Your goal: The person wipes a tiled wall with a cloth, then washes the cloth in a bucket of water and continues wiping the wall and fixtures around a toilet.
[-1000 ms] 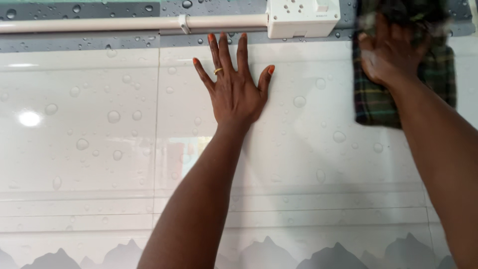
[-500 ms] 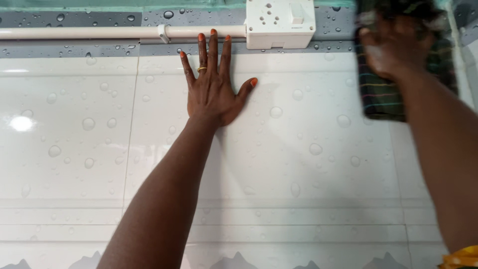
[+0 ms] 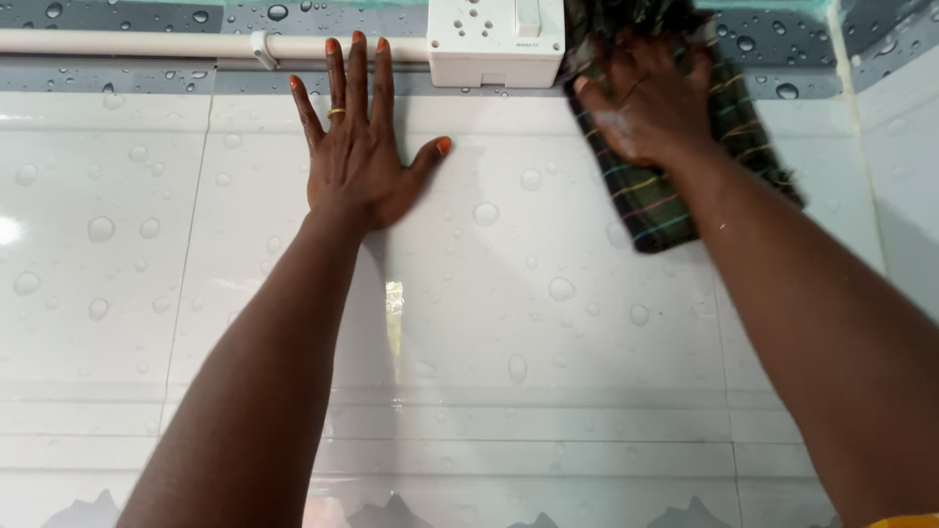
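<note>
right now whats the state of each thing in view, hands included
left hand: flat on the tiled wall, fingers spread, holding nothing
right hand: pressed on the checked cloth
checked cloth: held flat against the wall, right of the socket box
tiled wall: glossy, with a droplet pattern
socket box: mounted on the wall; switch position unclear
conduit pipe: clipped to the wall

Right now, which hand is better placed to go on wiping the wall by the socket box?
The right hand: it presses the checked cloth on the tiled wall beside the socket box. The left hand lies flat, empty.
</note>
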